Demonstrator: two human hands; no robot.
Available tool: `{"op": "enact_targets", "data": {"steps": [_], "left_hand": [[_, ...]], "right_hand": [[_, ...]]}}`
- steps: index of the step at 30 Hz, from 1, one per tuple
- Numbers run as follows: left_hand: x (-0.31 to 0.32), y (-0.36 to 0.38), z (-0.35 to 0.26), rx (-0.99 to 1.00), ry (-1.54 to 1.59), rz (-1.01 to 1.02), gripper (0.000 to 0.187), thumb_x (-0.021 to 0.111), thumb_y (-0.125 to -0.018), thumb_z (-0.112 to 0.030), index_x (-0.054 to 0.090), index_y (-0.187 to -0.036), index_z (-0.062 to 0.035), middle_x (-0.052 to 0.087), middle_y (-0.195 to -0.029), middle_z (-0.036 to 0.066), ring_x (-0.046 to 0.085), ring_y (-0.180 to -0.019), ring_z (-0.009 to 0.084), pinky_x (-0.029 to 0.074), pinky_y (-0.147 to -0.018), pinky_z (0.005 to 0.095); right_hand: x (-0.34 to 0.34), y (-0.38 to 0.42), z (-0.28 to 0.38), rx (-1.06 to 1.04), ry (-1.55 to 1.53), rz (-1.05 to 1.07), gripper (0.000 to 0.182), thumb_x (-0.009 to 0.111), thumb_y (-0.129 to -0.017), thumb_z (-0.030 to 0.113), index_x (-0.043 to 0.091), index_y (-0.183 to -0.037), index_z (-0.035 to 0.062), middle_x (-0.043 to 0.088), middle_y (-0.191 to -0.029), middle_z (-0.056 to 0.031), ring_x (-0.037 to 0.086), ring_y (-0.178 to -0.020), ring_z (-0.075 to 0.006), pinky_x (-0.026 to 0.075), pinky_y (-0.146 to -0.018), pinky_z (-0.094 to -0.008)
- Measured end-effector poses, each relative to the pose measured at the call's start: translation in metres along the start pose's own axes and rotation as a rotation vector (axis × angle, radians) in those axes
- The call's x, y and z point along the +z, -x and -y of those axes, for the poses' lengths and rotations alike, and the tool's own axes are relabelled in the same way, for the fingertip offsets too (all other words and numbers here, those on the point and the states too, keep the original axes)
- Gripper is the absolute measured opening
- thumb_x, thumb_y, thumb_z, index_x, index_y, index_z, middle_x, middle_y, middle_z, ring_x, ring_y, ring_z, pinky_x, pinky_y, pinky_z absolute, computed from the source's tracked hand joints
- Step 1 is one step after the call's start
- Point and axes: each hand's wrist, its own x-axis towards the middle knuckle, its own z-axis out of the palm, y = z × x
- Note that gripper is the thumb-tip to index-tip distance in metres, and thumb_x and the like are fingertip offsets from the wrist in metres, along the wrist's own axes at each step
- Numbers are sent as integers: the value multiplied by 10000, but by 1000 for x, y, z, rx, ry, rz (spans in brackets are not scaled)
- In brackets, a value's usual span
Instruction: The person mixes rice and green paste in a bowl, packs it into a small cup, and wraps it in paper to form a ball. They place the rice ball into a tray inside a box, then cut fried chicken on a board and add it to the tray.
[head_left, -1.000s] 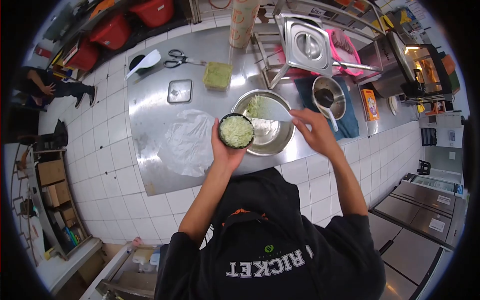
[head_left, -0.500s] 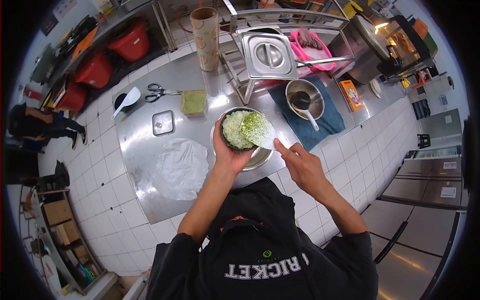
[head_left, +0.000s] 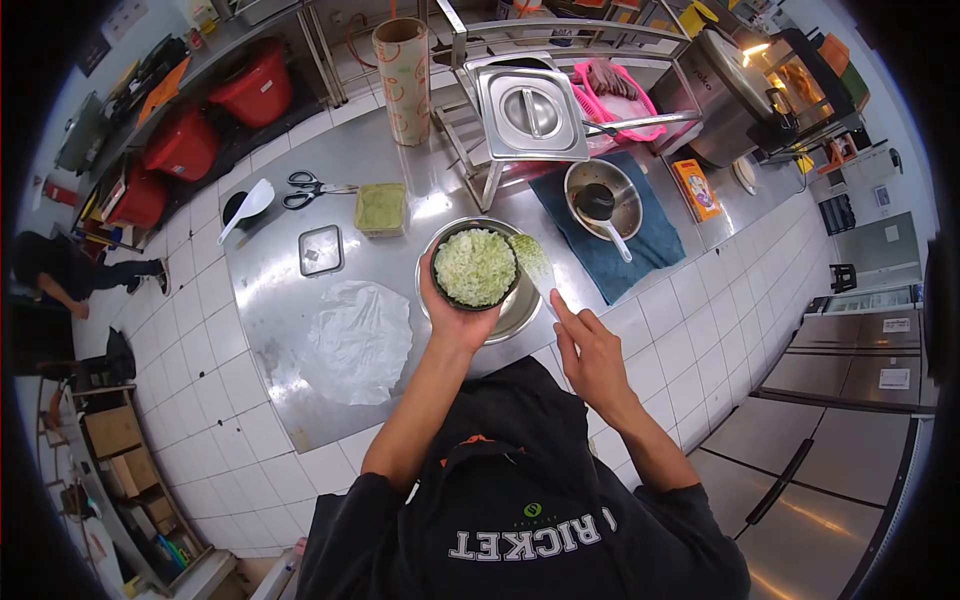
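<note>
My left hand (head_left: 462, 325) grips a dark round bowl (head_left: 466, 302) from below and the side. White rice flecked with green (head_left: 476, 265) fills the bowl to its rim. Between the fingers of my right hand (head_left: 594, 368) is the handle of a white rice paddle (head_left: 537, 272). Green flakes cling to the paddle's blade, whose tip is at the bowl's right edge. Beneath both hands sits a wide steel bowl (head_left: 522, 312), largely covered by the dark bowl. Beyond it stands a square container (head_left: 381, 209) with green contents.
On the steel table lie a crumpled plastic sheet (head_left: 358, 342), a clear square lid (head_left: 320, 251) and scissors (head_left: 309, 190). To the right, a pan (head_left: 628, 192) with a black ladle rests on a blue cloth (head_left: 640, 262). A lidded steel container (head_left: 530, 112) is on the rack. A person (head_left: 85, 268) stands far left.
The paddle has slid from over the rice to the bowl's right edge, and my right hand has shifted lower. The bowl now faces the camera more fully. The person at left has bent over.
</note>
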Motion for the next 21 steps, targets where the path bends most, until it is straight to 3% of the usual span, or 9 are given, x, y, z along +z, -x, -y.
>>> {"op": "enact_targets", "data": {"steps": [7, 10, 13, 16, 19, 21], "left_hand": [[-11, -13, -1, 45, -11, -27, 453, 508, -937, -467, 624, -1195, -114, 649, -1178, 71, 605, -1113, 261, 482, -969, 487], [-18, -17, 0, 20, -20, -69, 424, 519, -940, -434, 645, -1164, -97, 674, -1155, 67, 633, -1090, 250, 500, -971, 448], [-30, -27, 8, 52, -51, -71, 406, 518, -946, -415, 655, -1144, -88, 687, -1134, 65, 646, -1069, 250, 506, -968, 433], [-40, -33, 12, 120, -88, -75, 403, 498, -958, -413, 646, -1149, -91, 681, -1128, 65, 634, -1071, 253, 494, -974, 433], [-48, -30, 6, 155, -113, -108, 424, 493, -956, -446, 638, -1159, -103, 666, -1150, 63, 616, -1101, 244, 488, -977, 432], [-57, -31, -1, 89, -56, -105, 439, 500, -947, -472, 629, -1181, -123, 654, -1175, 67, 605, -1115, 252, 482, -977, 452]], "right_hand": [[-9, -4, 0, 108, -128, -126, 438, 576, -936, 43, 560, -1373, 76, 534, -781, -145, 568, -674, -323, 452, -624, -406], [-5, -9, 1, 72, -181, -127, 462, 587, -931, 7, 551, -1386, 76, 550, -765, -150, 535, -622, -248, 442, -612, -363], [27, -9, 3, -7, -156, -34, 511, 592, -924, 18, 502, -1424, 77, 549, -793, -154, 571, -642, -290, 471, -617, -398], [52, 3, 32, 63, 52, 165, 612, 601, -899, 25, 413, -1476, 99, 530, -845, -155, 605, -709, -379, 499, -626, -479], [48, -3, 27, 25, 1, 205, 583, 562, -912, 71, 388, -1468, 51, 577, -908, -177, 620, -725, -382, 523, -645, -466], [41, -4, 27, -29, -165, 115, 535, 559, -930, 80, 423, -1446, 42, 599, -954, -182, 627, -721, -386, 522, -651, -460]]}}
